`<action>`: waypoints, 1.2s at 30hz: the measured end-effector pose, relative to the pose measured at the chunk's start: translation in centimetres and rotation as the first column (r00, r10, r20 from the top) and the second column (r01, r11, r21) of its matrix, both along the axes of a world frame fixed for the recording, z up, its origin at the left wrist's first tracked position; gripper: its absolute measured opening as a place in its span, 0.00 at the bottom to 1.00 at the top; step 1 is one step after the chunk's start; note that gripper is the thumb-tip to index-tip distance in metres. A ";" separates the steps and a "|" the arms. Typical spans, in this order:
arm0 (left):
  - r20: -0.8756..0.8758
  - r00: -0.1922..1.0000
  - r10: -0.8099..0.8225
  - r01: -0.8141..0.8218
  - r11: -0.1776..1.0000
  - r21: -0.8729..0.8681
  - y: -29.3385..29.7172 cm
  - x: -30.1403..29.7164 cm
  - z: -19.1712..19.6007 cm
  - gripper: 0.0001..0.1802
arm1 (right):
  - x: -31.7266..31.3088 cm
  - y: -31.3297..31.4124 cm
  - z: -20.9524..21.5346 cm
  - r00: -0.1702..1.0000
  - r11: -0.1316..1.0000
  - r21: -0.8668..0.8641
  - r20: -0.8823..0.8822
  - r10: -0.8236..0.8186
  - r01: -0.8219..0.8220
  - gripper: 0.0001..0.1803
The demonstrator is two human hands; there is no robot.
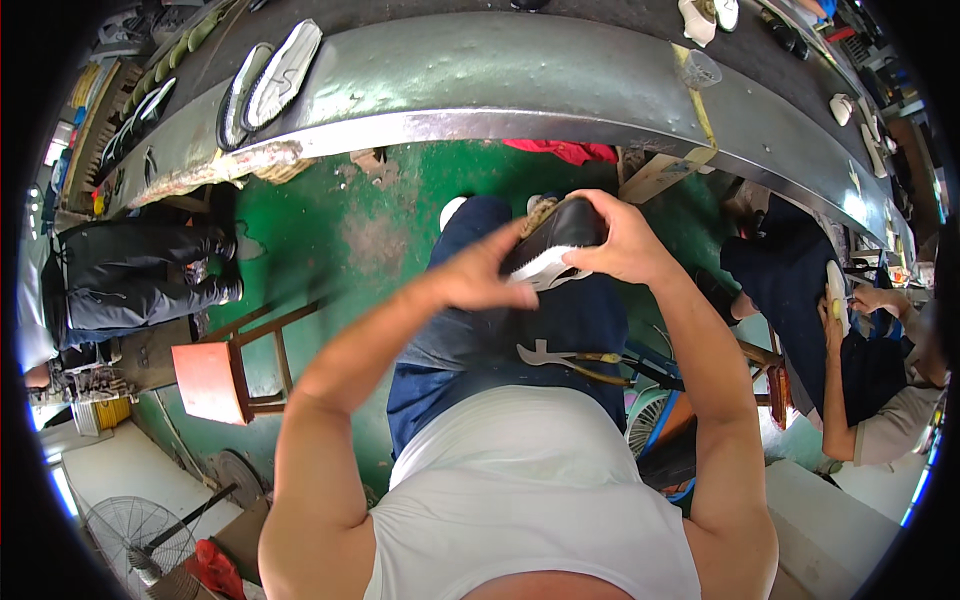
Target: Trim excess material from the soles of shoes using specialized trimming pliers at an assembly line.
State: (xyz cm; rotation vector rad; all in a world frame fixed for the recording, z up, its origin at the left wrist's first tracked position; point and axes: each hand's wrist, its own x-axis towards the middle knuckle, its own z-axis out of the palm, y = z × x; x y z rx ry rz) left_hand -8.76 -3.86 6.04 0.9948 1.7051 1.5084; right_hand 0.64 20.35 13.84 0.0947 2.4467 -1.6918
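Note:
A black shoe (576, 226) with a white lower edge is held up above my lap. My right hand (622, 240) grips its dark end, with the thumb on the near side and the fingers wrapped over the top. My left hand (478, 272) is beside the other end, fingers stretched and thumb spread apart; whether it touches the shoe I cannot tell. Something brownish and mottled shows at the shoe's upper edge by the left fingertips. On my lap lies a hammer (540, 353) with a pale metal head, its handle pointing right.
Ahead runs a long metal bench (480, 75) carrying a pair of grey-white shoes (283, 75) and a clear cup (699, 68). A stool (212, 383) stands at left. To the right sits a co-worker (885, 400) holding a shoe; another person's dark-trousered legs (140, 270) are at left. A fan (140, 545) is lower left.

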 end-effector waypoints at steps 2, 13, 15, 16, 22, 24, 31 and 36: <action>-0.116 0.992 0.053 -0.053 0.999 0.002 1.3 2.9 0.2 0.38 | 0.6 -0.3 -0.4 0.987 0.955 -0.262 -0.035 -0.155 0.141 0.39; -0.100 0.938 0.332 -0.334 0.785 -0.522 0.0 5.6 -1.4 0.30 | 15.4 -4.1 -2.8 0.913 0.711 0.584 0.342 0.222 -0.392 0.23; -0.158 0.917 0.367 -0.396 0.778 -0.487 -0.3 5.5 -2.5 0.27 | 16.0 -1.8 -2.7 0.916 0.733 0.561 0.327 0.230 -0.385 0.20; -0.181 0.929 0.321 -0.368 0.778 -0.508 -0.6 4.9 -2.6 0.27 | 16.7 -0.5 -3.1 0.912 0.931 0.267 0.388 0.131 -0.247 0.19; 0.222 0.938 0.266 -0.099 0.820 -0.564 -0.8 2.5 -5.6 0.15 | 10.7 -3.2 -5.1 0.698 0.689 -0.300 0.584 -0.414 0.659 0.15; 0.331 0.911 0.246 -0.027 0.836 -0.548 -0.6 2.2 -4.7 0.15 | 7.4 -4.5 -7.4 0.699 0.735 -0.204 0.545 -0.464 0.647 0.15; 0.654 0.751 0.089 0.273 0.860 -0.430 -0.9 1.4 -1.7 0.33 | 6.1 -3.4 -10.1 0.788 0.930 0.004 0.530 -0.314 0.368 0.13; 0.630 0.777 -0.011 0.159 0.971 -0.179 -2.5 5.3 -3.1 0.49 | 11.9 -2.9 -4.4 0.867 0.938 0.071 0.364 -0.341 0.339 0.13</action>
